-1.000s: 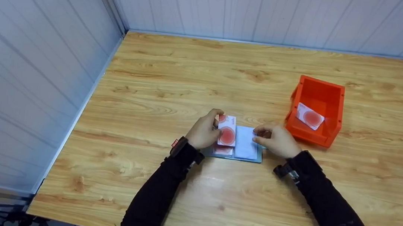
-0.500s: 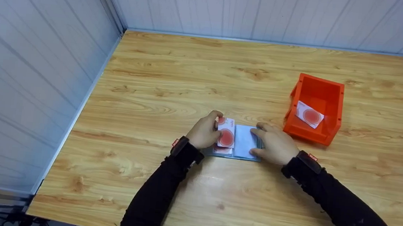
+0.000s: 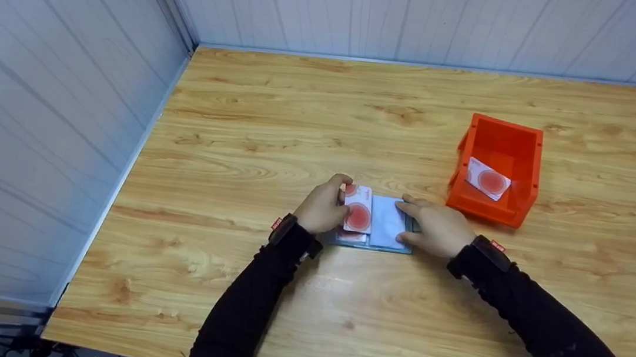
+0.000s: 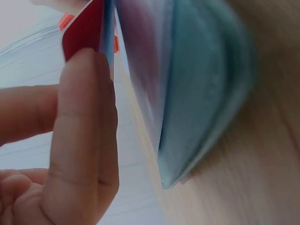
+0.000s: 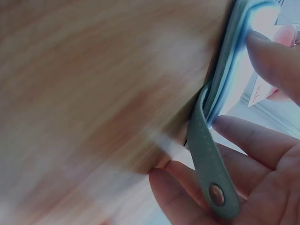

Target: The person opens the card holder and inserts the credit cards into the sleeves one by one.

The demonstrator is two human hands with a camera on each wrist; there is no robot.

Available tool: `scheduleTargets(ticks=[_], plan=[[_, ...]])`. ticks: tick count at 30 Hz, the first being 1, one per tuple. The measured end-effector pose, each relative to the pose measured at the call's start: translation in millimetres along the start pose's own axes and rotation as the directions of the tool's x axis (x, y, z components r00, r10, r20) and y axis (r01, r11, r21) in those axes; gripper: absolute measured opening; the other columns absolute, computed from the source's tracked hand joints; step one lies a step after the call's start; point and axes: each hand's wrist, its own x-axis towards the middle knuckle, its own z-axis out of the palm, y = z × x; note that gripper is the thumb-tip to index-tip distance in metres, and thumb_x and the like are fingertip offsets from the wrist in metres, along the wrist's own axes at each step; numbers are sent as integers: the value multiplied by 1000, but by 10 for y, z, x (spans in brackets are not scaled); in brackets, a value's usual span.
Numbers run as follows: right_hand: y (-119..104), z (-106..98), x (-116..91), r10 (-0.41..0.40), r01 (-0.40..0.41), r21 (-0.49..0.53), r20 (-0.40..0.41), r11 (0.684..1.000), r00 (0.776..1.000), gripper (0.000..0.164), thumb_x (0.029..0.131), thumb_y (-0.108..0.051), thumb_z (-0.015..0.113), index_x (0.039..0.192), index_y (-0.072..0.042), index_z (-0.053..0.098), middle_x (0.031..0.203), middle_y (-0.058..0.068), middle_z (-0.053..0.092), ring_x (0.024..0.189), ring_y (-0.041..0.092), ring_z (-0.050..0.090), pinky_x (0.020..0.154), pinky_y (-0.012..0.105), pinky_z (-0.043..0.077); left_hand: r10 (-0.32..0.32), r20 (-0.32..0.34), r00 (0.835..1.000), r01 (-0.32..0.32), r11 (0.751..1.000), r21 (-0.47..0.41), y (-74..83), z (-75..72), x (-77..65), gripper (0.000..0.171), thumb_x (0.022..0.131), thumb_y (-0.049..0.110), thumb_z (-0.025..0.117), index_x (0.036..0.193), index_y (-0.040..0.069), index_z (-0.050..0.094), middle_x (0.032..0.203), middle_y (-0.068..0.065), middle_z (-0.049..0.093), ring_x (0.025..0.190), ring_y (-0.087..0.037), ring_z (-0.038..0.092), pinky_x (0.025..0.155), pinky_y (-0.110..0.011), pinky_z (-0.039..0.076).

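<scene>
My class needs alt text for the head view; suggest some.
A left hand holds a red-patterned card over an open card holder, while the right hand touches its pale page; another card lies in an orange bin.

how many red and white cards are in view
3: the first card in the left hand, the second card in the teal holder, partly covered, and the third card lying in the orange bin. More may be hidden in the holder.

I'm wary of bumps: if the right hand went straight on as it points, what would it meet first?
Probably the white rectangular card with red circles in the left hand, beyond the pale-blue sheet the right hand touches; depth is unclear, so it might pass beneath.
</scene>
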Motion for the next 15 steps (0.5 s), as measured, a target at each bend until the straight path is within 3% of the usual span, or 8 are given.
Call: scheduleTargets(ticks=[9,15], plan=[[19,4,10,-7,7,9,-3,1000,1000,71,86,-39,73,145,-10,47,152,14,43,139,32,44,108,54,41,-24,19,1000,23,999,38,29,48,-9,55,84,-3,58,137,0,44,88,-7,63,77,-16,57,66,-23,47],[17,0,2,-19,18,-10,-27,1000,999,71,85,-38,74,144,-9,49,150,15,45,136,32,47,104,54,44,-33,50,998,30,998,62,47,75,-19,53,83,0,60,134,-1,45,82,-3,58,71,-14,54,60,-21,42]])
